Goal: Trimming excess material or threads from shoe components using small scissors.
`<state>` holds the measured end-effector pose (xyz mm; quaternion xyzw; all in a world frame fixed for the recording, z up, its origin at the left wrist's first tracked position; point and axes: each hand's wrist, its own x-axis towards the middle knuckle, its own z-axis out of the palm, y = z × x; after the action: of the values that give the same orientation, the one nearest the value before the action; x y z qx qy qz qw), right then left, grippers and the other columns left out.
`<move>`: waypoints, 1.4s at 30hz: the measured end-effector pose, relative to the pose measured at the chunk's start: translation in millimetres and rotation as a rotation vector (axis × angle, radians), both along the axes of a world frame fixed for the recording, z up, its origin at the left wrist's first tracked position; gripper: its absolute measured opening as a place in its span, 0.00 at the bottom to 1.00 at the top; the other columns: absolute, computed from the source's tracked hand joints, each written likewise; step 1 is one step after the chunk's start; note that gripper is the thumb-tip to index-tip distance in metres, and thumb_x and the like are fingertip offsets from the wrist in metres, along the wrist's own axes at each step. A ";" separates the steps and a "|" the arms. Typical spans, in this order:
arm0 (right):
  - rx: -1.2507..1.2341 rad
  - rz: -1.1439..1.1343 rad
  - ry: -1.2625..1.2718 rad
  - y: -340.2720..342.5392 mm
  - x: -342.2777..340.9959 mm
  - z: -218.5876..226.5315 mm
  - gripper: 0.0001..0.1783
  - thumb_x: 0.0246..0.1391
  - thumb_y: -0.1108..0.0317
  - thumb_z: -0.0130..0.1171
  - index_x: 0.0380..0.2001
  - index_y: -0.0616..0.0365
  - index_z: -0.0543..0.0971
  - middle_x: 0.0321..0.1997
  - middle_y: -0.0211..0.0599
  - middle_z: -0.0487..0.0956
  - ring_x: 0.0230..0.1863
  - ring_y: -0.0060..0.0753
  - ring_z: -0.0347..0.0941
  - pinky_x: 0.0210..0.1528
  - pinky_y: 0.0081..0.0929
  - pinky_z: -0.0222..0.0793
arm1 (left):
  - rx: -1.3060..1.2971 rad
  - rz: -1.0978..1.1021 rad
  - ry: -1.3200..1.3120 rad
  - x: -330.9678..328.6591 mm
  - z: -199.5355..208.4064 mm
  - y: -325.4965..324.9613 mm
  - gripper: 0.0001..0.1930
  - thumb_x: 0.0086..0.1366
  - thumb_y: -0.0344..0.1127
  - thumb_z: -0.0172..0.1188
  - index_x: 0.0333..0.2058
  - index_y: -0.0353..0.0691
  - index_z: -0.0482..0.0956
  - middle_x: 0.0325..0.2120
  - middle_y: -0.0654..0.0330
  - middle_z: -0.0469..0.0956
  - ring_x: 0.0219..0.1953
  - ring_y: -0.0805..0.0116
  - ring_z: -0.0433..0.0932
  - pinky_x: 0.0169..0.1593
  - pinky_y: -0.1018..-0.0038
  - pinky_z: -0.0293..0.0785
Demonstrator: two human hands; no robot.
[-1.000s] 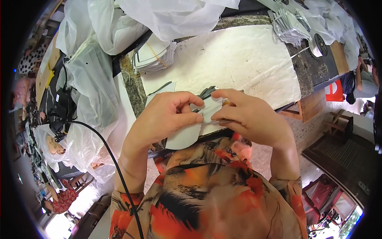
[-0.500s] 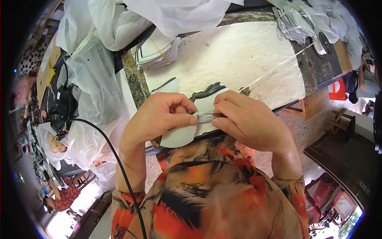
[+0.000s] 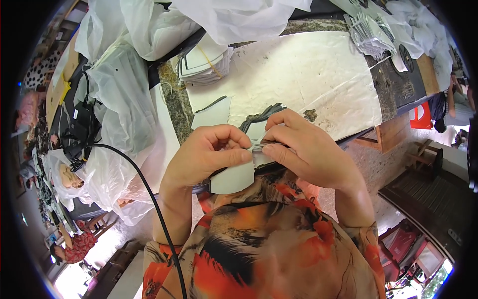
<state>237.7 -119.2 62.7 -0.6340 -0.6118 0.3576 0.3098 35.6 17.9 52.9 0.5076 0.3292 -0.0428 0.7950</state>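
By that cream paper sheet (image 3: 308, 70) | your left hand (image 3: 211, 152) pinching flat off-white panel (image 3: 232, 177) | right hand (image 3: 306, 149) clamped on thin greyish strip (image 3: 258, 146), kinda hidden

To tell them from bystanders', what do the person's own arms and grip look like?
Bare left grip and right grip, no gloves visible. The left sleeve and right sleeve, orange, black and tan patterned, leave forearms bare. A black cable crosses the left sleeve.

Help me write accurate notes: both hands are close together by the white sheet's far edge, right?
Not the far edge: the head view shows the left hand and right hand close together by the near edge of the white sheet.
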 end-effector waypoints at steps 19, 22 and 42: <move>-0.511 -0.037 0.949 5.9 -1.9 -17.1 0.14 0.65 0.59 0.61 0.38 0.60 0.80 0.33 0.20 0.76 0.38 0.11 0.67 0.41 0.16 0.65 | 0.006 0.117 -0.049 -2.3 -9.3 -8.9 0.08 0.63 0.30 0.68 0.38 0.34 0.82 0.28 0.71 0.79 0.30 0.86 0.72 0.34 0.86 0.67; -0.550 -0.026 0.957 5.6 -0.7 -22.5 0.13 0.65 0.59 0.60 0.39 0.59 0.80 0.34 0.20 0.76 0.39 0.11 0.68 0.42 0.16 0.66 | -0.008 0.091 -0.050 -3.7 -9.8 -7.2 0.07 0.63 0.29 0.68 0.38 0.35 0.82 0.28 0.71 0.79 0.30 0.86 0.72 0.34 0.86 0.67; -0.120 -0.298 0.286 -19.5 31.5 -27.6 0.11 0.59 0.67 0.63 0.43 0.59 0.80 0.33 0.30 0.77 0.33 0.22 0.71 0.37 0.22 0.68 | 1.137 0.030 -0.004 14.3 -3.0 14.9 0.17 0.62 0.36 0.66 0.49 0.38 0.82 0.33 0.58 0.75 0.36 0.63 0.74 0.44 0.73 0.71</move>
<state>269.2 -138.7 35.1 -0.6775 -0.4387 0.4300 0.4045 49.9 32.7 50.0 0.8512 0.3060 0.1534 0.3979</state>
